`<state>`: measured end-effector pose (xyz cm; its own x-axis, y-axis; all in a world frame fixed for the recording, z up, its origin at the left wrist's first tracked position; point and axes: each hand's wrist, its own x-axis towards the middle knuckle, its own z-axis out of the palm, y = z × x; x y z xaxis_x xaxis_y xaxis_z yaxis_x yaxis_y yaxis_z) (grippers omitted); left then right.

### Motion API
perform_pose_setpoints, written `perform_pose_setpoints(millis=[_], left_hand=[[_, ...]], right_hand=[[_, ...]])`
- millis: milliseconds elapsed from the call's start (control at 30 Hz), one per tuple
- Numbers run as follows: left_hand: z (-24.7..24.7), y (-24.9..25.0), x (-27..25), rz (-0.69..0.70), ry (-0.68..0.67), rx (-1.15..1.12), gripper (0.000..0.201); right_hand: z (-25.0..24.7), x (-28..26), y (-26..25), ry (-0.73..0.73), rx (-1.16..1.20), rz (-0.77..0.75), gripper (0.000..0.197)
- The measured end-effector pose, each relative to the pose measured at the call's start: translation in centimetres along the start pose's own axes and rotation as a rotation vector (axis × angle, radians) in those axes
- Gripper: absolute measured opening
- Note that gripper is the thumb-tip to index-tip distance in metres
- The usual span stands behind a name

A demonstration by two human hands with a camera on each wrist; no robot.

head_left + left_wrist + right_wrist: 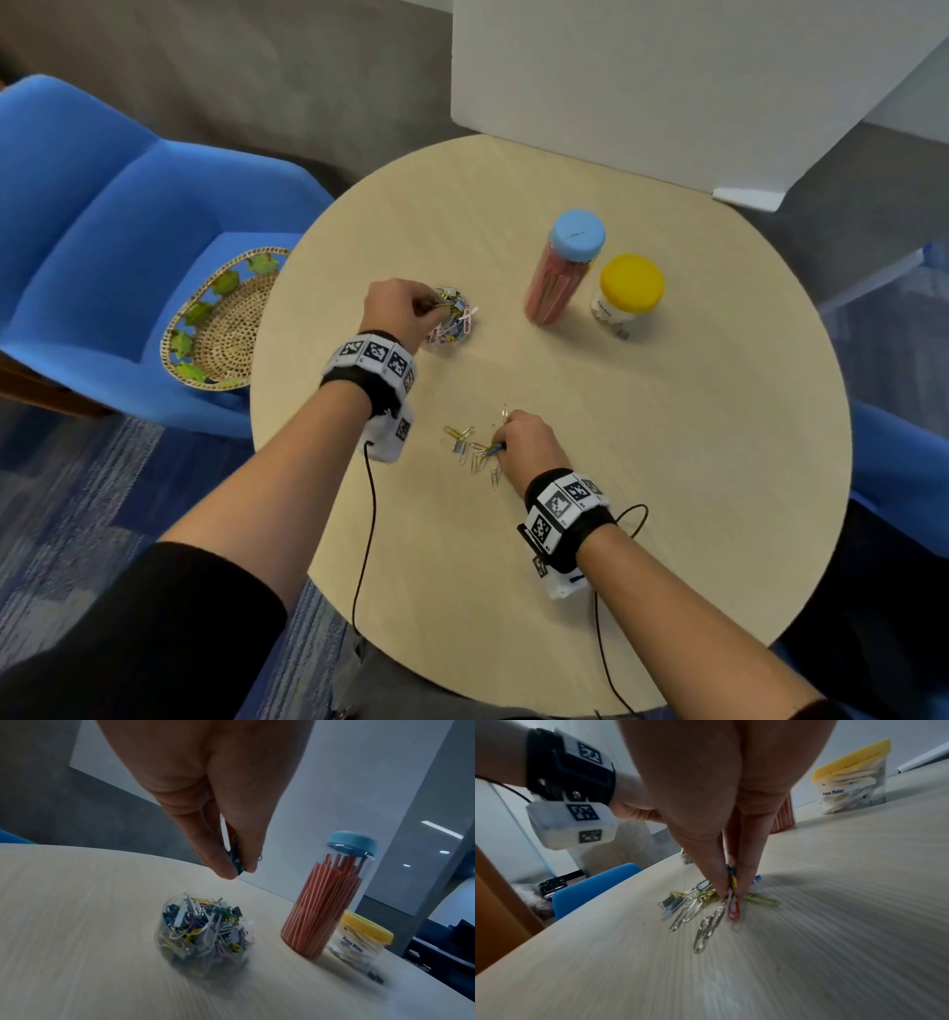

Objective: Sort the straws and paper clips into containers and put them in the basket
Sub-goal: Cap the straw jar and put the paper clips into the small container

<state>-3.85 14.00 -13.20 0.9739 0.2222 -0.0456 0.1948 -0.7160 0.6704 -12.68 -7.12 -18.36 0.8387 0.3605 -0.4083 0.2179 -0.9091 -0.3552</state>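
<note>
A small clear jar [452, 321] [205, 937] full of coloured paper clips stands open on the round table [616, 462]. My left hand [398, 311] [235, 870] hovers just above it, pinching a few clips between thumb and fingers. Nearer the front, a loose pile of paper clips [470, 447] [700, 908] lies on the tabletop. My right hand [524, 444] [730, 892] pinches several clips from that pile, its fingertips close to the table. A tall clear tube of red straws [557, 280] [326, 902] with a blue lid stands at the back.
A yellow-lidded jar [626, 298] [359, 939] [852, 780] stands right of the straw tube. A woven basket [221, 324] with green leaf trim rests on the blue chair [102, 231] left of the table. A white board [667, 77] stands behind the table.
</note>
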Motion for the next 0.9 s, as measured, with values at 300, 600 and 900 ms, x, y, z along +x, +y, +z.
perform_pose_setpoints(millis=[300, 600, 900], left_hand=[[1.1, -0.5, 5.6, 0.032, -0.194, 0.287, 0.023], [0.9, -0.6, 6.8, 0.083, -0.26, 0.373, 0.029], [1.1, -0.7, 5.9, 0.151, -0.259, 0.35, 0.019]], right_hand=[[-0.2, 0.0, 1.1, 0.041, 0.129, 0.034, 0.019], [-0.2, 0.2, 1.4, 0.021, 0.104, 0.02, 0.02], [0.3, 0.8, 0.8, -0.023, -0.098, -0.078, 0.022]])
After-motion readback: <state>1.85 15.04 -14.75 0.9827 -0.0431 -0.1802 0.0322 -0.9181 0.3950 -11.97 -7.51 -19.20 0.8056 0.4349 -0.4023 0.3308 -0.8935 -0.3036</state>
